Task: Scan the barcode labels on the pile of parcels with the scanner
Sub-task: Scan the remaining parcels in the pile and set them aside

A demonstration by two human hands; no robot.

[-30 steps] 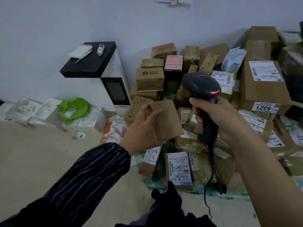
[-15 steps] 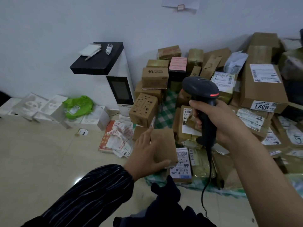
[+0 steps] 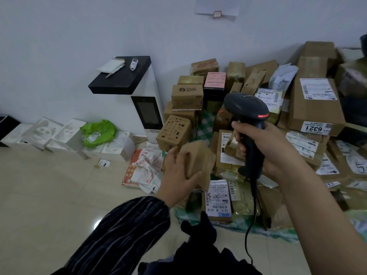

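Glossy beige floor tiles point(image 3: 49, 195) under a plain white wall point(image 3: 59, 36), beside a white kiosk point(image 3: 147, 108) with a black top. Heaped in the corner on green checked cloth point(image 3: 206, 124), a pile of parcels point(image 3: 315, 108): brown cardboard, white barcode labels. Above it, gripped by the handle in the right hand point(image 3: 266, 151), a black corded scanner point(image 3: 246, 108), red light showing. Just left, clasped tilted in the left hand point(image 3: 176, 175), a plain brown parcel point(image 3: 200, 157).

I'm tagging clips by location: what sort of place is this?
Probably a small parcel pickup or sorting room: labelled cardboard parcels heaped on the floor, a corded barcode scanner in the right hand, a small parcel in the left hand, and a white screen kiosk beside the pile.
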